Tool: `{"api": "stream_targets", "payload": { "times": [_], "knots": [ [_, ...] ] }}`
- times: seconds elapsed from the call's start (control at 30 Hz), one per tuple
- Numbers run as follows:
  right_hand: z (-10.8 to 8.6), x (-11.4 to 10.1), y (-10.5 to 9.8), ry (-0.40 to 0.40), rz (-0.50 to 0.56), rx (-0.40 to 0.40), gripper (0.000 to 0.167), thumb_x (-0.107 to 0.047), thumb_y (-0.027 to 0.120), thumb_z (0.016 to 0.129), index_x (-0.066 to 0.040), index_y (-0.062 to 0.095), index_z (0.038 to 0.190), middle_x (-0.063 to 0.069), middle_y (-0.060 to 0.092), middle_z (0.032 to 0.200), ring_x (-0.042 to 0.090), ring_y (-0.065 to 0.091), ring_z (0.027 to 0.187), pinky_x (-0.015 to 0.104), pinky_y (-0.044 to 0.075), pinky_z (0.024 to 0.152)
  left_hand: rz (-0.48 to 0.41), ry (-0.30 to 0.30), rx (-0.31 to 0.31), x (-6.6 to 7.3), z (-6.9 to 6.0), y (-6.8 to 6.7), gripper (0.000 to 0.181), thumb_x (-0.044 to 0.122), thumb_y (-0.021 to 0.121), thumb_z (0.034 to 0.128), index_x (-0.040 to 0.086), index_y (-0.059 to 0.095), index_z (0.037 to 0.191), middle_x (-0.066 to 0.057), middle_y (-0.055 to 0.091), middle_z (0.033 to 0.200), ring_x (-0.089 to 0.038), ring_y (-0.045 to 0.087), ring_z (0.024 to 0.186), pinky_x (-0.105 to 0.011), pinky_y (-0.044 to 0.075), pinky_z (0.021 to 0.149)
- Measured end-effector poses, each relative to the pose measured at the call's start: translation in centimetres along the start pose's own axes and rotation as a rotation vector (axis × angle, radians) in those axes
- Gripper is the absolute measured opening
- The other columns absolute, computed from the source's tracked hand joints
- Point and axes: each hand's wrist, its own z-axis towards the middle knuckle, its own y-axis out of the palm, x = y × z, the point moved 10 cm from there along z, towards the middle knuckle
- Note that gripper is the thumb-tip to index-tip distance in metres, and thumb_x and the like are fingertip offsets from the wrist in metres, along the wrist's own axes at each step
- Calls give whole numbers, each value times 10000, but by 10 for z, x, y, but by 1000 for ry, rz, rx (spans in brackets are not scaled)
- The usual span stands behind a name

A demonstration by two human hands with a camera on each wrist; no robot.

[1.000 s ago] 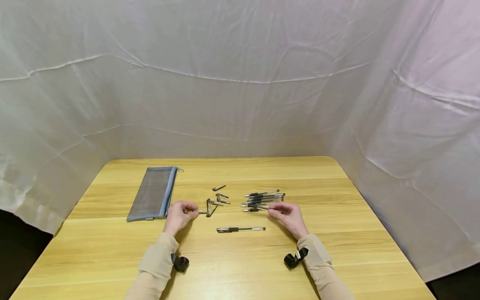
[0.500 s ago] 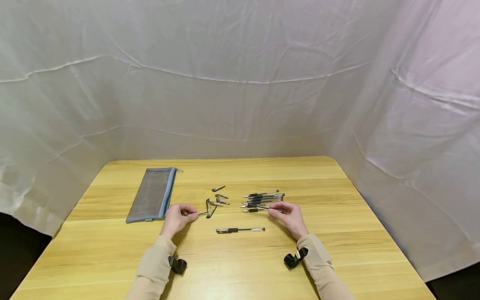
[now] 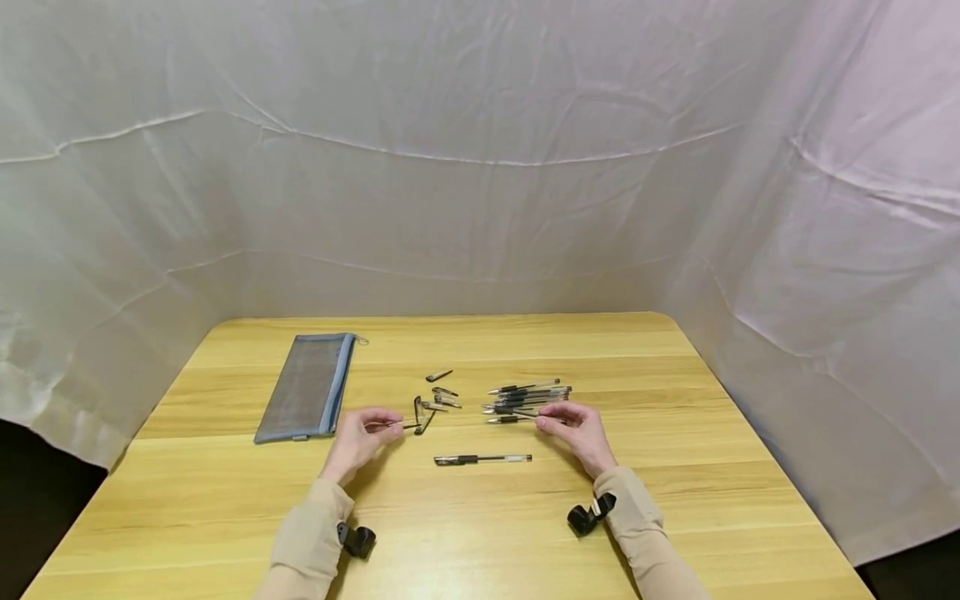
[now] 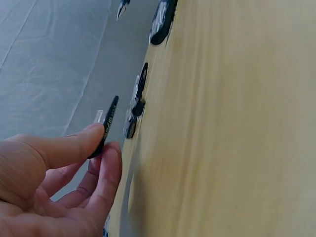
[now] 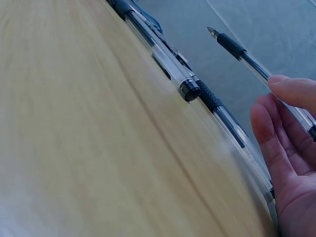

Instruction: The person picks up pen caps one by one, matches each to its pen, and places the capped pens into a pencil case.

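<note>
In the left wrist view, my left hand (image 4: 64, 182) pinches a pen cap (image 4: 109, 121) with a black clip between thumb and fingers, raised off the table. My right hand (image 3: 576, 435) grips an uncapped gel pen (image 5: 254, 66) by its clear barrel; its bare tip and black grip point away from the hand, toward the left hand. Several uncapped pens (image 3: 525, 392) lie in a bunch just beyond my right hand. Several loose caps (image 3: 423, 417) are scattered on the table near my left fingertips. One capped pen (image 3: 482, 459) lies crosswise between the two forearms.
A grey mesh zip pouch (image 3: 307, 387) with blue edging lies left of the caps, close to my left hand. The wooden table (image 3: 465, 533) is enclosed by pale cloth at the back and sides. Small black cameras are strapped to both wrists.
The cap in my left hand has turned a little in the fingers, and that hand has shifted slightly to the right. My right hand with its pen stays almost still.
</note>
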Motion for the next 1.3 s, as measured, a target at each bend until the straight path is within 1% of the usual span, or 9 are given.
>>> {"api": "stream_targets", "payload": {
  "times": [0.1,0.2,0.4,0.53,0.73,0.93,1.0,1.2,1.3],
  "knots": [
    [1,-1,2,-20,4,-18,306,-21,793,829,136,689,1070,-113,739,897,33,675,831,167,550,754,-91,-21,-30,1,-3,8,256,-6,720,885,-56,705,1136,-220,725,1139,-162,704,914,-186,548,810],
    [0,-3,5,-37,-15,-34,296,-26,797,823,124,698,1059,-103,741,908,33,667,831,172,543,755,-162,-21,-50,4,-5,16,277,-24,716,881,-77,692,1152,-243,716,1160,-200,726,944,-194,574,822],
    [0,-5,12,-45,-53,-75,271,-51,800,827,86,719,1046,-109,736,938,37,662,860,184,536,789,-236,-27,-100,8,-5,37,308,-22,732,865,-89,683,1161,-233,721,1153,-172,733,932,-234,590,841],
    [1,-3,17,-54,-54,-108,250,-46,795,830,83,720,1031,-126,746,929,39,676,866,193,543,805,-242,-32,-116,9,-3,47,317,-19,748,847,-90,685,1149,-206,741,1106,-124,723,887,-241,580,843],
    [0,-4,23,-54,-38,-140,258,-52,798,827,83,721,1034,-104,759,940,52,688,863,201,556,815,-237,-21,-135,11,-2,54,334,-7,765,831,-99,685,1142,-186,756,1060,-110,717,861,-244,576,850],
    [-1,-7,26,-55,-35,-165,275,-48,797,826,94,717,1047,124,759,1026,48,685,876,203,561,822,-238,-16,-153,10,1,60,324,10,775,833,-88,697,1132,-169,759,1066,-113,716,877,-248,572,865],
    [-1,-7,28,-65,-36,-173,265,-40,792,829,93,717,1045,163,748,1041,47,681,882,204,560,823,-233,-14,-156,10,1,60,325,22,777,836,-84,698,1132,-167,757,1074,-110,716,883,-247,571,868],
    [-3,-8,30,-75,-29,-185,259,-30,788,827,97,715,1041,103,743,1037,43,671,897,199,554,827,-239,-19,-172,10,0,63,322,29,778,837,-80,701,1130,-174,750,1108,-110,705,904,-235,557,863],
    [-3,-8,30,-73,-22,-188,265,-30,789,826,102,712,1042,113,742,1036,43,671,894,197,554,827,-239,-15,-179,11,0,64,326,29,773,842,-84,696,1138,-192,742,1131,-113,706,912,-234,559,867]
  ]
}}
